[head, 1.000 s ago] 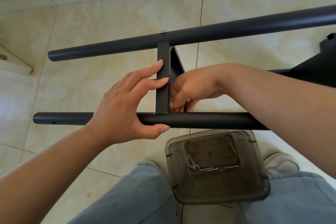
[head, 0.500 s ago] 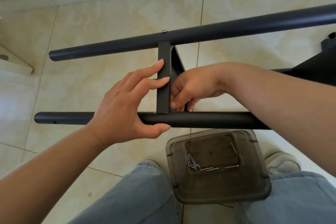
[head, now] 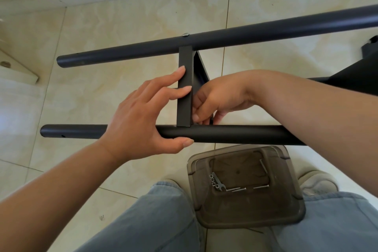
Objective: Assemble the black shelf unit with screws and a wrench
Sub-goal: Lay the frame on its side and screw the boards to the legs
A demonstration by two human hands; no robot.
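Two long black tubes lie across the floor, the far tube (head: 266,30) and the near tube (head: 235,135). A flat black crossbar (head: 185,106) joins them, with a silver screw head (head: 185,35) on top of the far tube. My left hand (head: 139,116) grips the near tube, thumb under it, while its straight fingers rest on the crossbar's left edge. My right hand (head: 221,96) has its fingers curled behind the crossbar at the near joint. They pinch there, and what they hold is hidden.
A smoky plastic box (head: 286,210) stands between my knees and holds a small wrench (head: 218,187), nuts (head: 212,180) and long screws (head: 259,186). A black shelf panel (head: 356,82) juts in at the right. Tiled floor and a white skirting board lie beyond.
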